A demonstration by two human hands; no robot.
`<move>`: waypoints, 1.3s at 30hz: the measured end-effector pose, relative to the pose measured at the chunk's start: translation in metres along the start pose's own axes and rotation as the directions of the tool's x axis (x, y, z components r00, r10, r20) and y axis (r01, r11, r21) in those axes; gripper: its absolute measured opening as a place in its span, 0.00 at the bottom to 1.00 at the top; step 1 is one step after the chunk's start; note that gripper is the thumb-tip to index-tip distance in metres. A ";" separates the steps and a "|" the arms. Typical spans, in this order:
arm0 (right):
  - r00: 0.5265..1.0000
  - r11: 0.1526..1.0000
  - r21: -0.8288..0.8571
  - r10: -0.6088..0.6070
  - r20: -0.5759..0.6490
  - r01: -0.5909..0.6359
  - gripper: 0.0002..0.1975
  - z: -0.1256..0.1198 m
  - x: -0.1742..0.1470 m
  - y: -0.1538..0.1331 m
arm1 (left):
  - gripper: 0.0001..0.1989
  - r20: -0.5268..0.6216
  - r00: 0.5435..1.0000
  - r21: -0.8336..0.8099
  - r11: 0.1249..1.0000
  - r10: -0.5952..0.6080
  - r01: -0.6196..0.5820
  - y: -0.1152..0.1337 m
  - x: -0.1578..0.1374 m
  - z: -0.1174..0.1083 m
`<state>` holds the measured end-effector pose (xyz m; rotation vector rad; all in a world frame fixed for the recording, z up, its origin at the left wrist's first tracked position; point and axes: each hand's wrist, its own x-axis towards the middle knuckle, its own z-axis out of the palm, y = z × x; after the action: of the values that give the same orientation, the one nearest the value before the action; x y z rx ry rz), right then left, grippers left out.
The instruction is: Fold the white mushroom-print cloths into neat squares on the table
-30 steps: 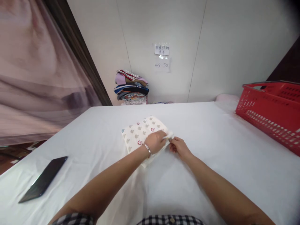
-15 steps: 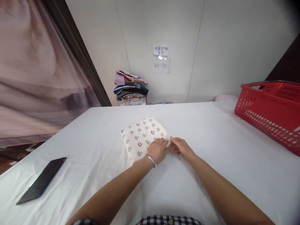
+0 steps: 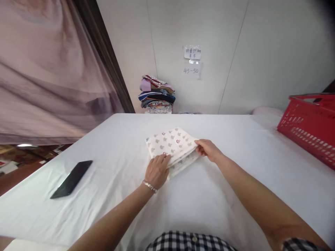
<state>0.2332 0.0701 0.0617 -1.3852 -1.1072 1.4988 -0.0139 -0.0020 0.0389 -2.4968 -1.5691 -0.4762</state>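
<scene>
A folded white cloth (image 3: pixel 170 141) printed with grey and red mushroom-like figures lies on the white-covered table. At its right front corner, my right hand (image 3: pixel 208 149) is closed, pinching the upper layer between thumb and fingers and holding it raised. The front edge gapes there, showing layers inside. My left hand (image 3: pixel 157 171), with a bracelet at the wrist, is at the left front corner. Its fingers rest over the cloth's top and the thumb is by the front edge, closed on that corner. The fingertips' undersides are hidden.
A black phone (image 3: pixel 72 179) lies on the table (image 3: pixel 222 195) at left. A red basket (image 3: pixel 311 125) stands at the right edge. Behind the table, a stack of folded fabrics (image 3: pixel 157 94) is against the wall, below paper signs (image 3: pixel 192 52). A pinkish curtain (image 3: pixel 52 76) hangs left.
My left hand has shifted left along the cloth's front edge, away from my right hand. The right hand has raised the right corner, and the front edge has opened. The view has turned slightly left.
</scene>
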 end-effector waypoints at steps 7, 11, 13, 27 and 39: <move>0.999 0.996 -0.073 0.051 0.012 -0.050 0.04 0.005 0.017 -0.021 | 0.17 -0.155 0.987 0.001 0.999 -0.045 0.046 -0.029 -0.018 -0.011; 0.987 0.989 0.024 -0.148 0.057 0.147 0.04 0.011 0.031 -0.052 | 0.16 -0.375 0.924 0.044 0.994 -0.078 0.102 -0.036 0.005 -0.033; 0.975 0.977 0.042 -0.210 0.067 0.208 0.05 0.008 0.036 -0.056 | 0.17 -0.397 0.917 0.071 0.995 -0.031 0.064 -0.031 0.009 -0.033; 0.952 0.900 -0.338 0.304 0.037 -0.275 0.04 -0.030 0.026 0.011 | 0.19 -0.101 0.984 -0.088 0.984 0.147 -0.156 -0.004 -0.026 0.012; 0.967 0.930 -0.299 0.244 0.068 -0.214 0.02 -0.023 0.023 0.002 | 0.15 -0.141 0.986 -0.022 0.996 0.085 -0.089 -0.002 -0.022 0.015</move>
<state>0.2539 0.0932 0.0528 -1.7021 -1.3070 1.6383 -0.0217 -0.0147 0.0168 -2.4801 -1.4059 -0.6493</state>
